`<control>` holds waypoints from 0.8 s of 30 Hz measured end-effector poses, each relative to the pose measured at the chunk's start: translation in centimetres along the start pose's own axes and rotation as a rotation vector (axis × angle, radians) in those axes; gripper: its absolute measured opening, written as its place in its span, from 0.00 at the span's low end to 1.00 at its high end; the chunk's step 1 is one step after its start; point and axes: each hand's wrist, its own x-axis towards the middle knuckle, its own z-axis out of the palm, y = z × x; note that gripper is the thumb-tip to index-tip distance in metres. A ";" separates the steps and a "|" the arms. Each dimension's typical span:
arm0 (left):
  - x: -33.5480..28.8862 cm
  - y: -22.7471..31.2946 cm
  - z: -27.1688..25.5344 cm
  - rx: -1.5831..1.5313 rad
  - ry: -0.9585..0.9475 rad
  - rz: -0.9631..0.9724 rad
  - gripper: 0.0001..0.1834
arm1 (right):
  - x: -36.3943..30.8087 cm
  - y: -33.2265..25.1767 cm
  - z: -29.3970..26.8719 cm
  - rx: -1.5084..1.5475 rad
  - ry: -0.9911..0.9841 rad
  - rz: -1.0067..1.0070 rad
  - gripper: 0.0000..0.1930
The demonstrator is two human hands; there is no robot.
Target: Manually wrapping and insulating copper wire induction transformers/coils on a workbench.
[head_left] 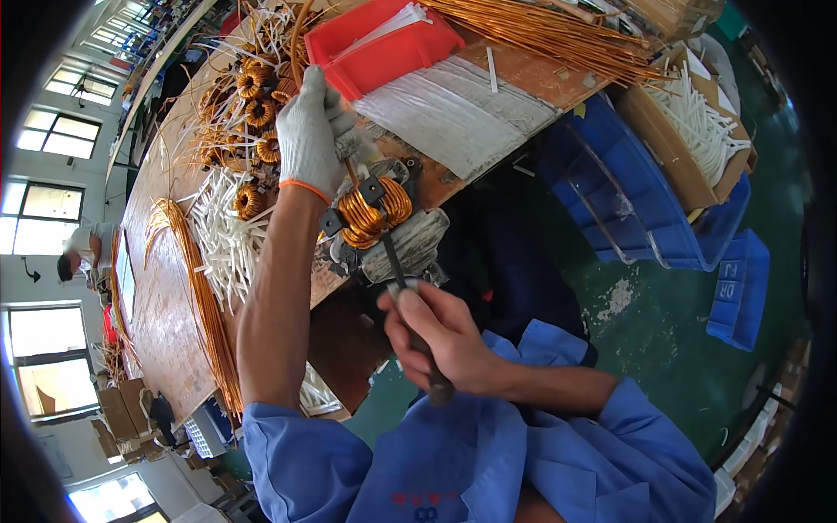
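Near the left hand (309, 144), a red bin (397, 65) holds, seemingly, white strips (394, 26).

The large coil (377, 212) is banded in glossy copper-orange windings, broken by a black block (372, 189). Up and left of the coil, the left hand (312, 131) is clad in a white glove (301, 155) edged with orange. Below the coil, dark grey is shown by the tool (395, 259). Above the coil, the bin (384, 68) is coloured plain red. Left of the coil, white is shown by tubes (222, 231), mottled brown by the tabletop (161, 322). Right of the coil, the crate (671, 235) is coloured blue, and the green floor (645, 349) is flecked with white.
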 end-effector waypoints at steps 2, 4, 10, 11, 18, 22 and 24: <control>0.6 -1.3 -0.6 0.041 -0.021 0.033 0.24 | 2.0 -0.1 -0.4 -0.033 0.003 -0.078 0.17; 0.3 -1.2 -0.7 0.198 -0.057 0.031 0.25 | 1.1 -1.2 -3.0 -0.104 -0.094 0.046 0.17; -6.1 2.5 0.2 1.190 -0.343 0.367 0.40 | -2.2 -4.6 -5.4 -0.084 -0.153 0.253 0.18; -7.6 1.6 0.5 1.412 -0.243 0.568 0.42 | -2.2 -5.0 -5.8 -0.054 -0.167 0.289 0.18; -10.7 1.6 1.4 1.516 -0.615 1.358 0.39 | -15.5 -5.5 -10.5 0.229 -0.200 0.599 0.23; -16.7 -0.5 2.9 1.517 -1.162 1.182 0.11 | -23.0 -6.3 -16.9 0.108 -0.247 0.603 0.18; -15.8 0.4 5.0 1.579 -1.163 1.053 0.10 | -24.8 -7.1 -18.1 0.037 -0.084 0.549 0.16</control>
